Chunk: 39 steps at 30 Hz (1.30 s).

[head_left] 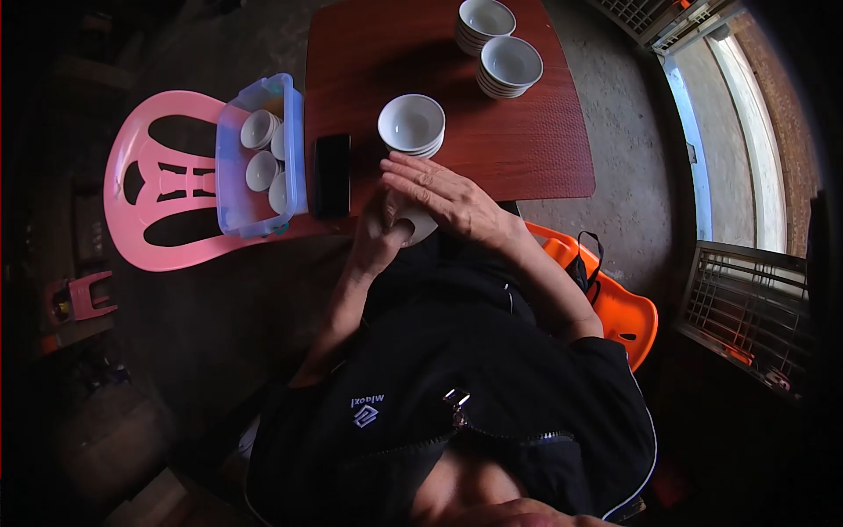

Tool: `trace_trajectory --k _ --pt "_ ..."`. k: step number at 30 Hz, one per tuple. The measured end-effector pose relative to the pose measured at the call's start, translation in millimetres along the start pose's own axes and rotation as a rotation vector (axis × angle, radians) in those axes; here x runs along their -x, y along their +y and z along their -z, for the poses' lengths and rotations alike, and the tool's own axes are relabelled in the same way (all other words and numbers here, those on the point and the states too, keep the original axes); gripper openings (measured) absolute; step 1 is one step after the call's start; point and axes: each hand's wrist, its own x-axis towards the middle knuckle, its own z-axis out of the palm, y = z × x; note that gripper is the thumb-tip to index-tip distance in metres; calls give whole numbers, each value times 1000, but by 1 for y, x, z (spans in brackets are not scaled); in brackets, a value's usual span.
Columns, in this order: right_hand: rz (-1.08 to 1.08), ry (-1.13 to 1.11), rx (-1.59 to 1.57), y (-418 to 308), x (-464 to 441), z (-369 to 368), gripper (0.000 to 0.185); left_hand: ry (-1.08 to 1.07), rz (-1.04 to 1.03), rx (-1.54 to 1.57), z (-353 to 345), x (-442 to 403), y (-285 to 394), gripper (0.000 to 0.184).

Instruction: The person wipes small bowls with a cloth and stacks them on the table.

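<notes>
In front of my body, at the table's near edge, my left hand [379, 235] is closed on a white bowl [420, 229], thumb against its side. My right hand [450, 198] lies over the bowl with its fingers stretched out and together, the fingertips near my left hand. It covers much of the bowl, and I cannot tell whether the palm presses on it. Just beyond my fingers stands a short stack of white bowls [411, 123] on the table.
Two taller bowl stacks [511, 63] [486, 18] stand farther back on the red-brown table [378, 53]. A black phone [332, 176] lies at the table's left side. Beside it, a blue plastic bin [230, 189] with several small bowls rests on a pink chair [132, 189]. An orange chair [634, 321] is at right.
</notes>
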Motion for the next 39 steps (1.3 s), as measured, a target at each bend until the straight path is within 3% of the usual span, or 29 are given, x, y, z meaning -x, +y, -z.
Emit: trace_trajectory --k 2,4,5,7,8,11,12,15,17,18,21,25,28,30,31,33,36,37,39 --pt "44 -105 -4 4 -2 6 55 -54 77 3 4 4 -4 55" --pt "-201 90 -205 5 4 -10 53 38 74 258 1 4 -4 55" --pt "-435 124 -407 -1 12 -13 51 56 40 340 -1 4 -2 57" --pt "-697 234 -597 -10 17 -25 43 116 -73 331 -2 4 -12 60" --pt "-899 200 -594 -9 24 -35 34 130 -77 342 -3 6 -14 64" --pt "-942 96 -422 -13 26 -33 27 119 -151 179 0 5 -28 67" --pt "-801 149 -318 -6 31 -35 19 116 -150 178 -1 5 -22 67" --pt "-489 79 11 8 37 -24 29 -18 148 342 2 1 0 66" --pt "-147 59 169 11 26 -17 32 -95 251 203 6 1 0 61" --pt "-81 27 176 8 20 -13 34 -94 268 203 4 0 3 58" --pt "-54 23 138 14 16 -9 31 -53 192 -5 -2 -3 12 59" --pt "-791 169 -295 4 27 -28 20 1 -8 1 -6 -5 14 62" --pt "-997 224 -676 4 31 -46 31 52 -220 59 -9 -8 10 63" --pt "-1032 118 -446 -1 25 -29 32 29 -162 133 -9 -7 8 63" --pt "-964 97 -306 -7 19 -19 24 11 -108 207 -8 -7 8 63" --pt "-558 110 58 1 25 -14 20 -61 -13 167 -2 -5 10 63" --pt "-29 176 172 11 18 -8 29 -83 64 43 -2 -4 18 63" --pt "-22 165 123 10 16 -6 33 -110 42 55 0 -3 20 64" --pt "-319 234 -126 1 16 -8 36 -110 -37 102 0 -5 18 65"
